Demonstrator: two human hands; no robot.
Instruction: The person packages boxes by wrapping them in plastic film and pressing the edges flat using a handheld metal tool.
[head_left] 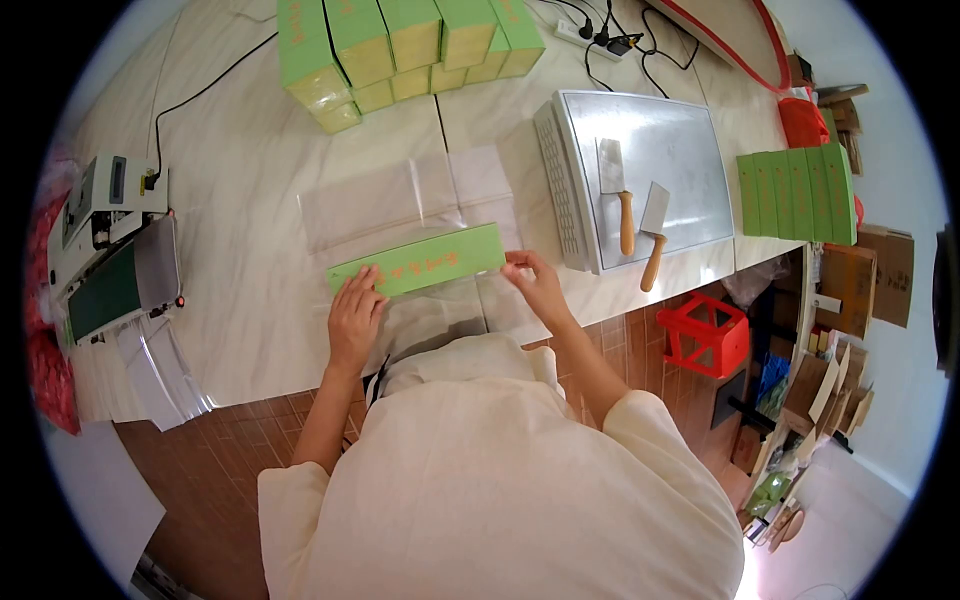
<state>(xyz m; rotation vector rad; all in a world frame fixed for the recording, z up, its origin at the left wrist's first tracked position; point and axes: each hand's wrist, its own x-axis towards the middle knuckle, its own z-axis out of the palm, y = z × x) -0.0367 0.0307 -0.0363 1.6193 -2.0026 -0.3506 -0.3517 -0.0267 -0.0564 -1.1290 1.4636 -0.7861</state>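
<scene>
One green box [440, 258]: left hand [357, 312] loosely open atop, right hand [532, 284] pinching end (two wooden-handled scrapers [627, 222] nearby).

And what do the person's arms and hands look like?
The left hand and right hand are bare: no gloves, and no watch that I can see. The loose left sleeve and right sleeve are plain cream cloth, stopping around the elbows.

Marbled tabletop [235, 200] from nine to one o'clock; brown tiled floor [215, 475] at eight; red stool [736, 345] just past three; pale wall [905, 150] at two.
</scene>
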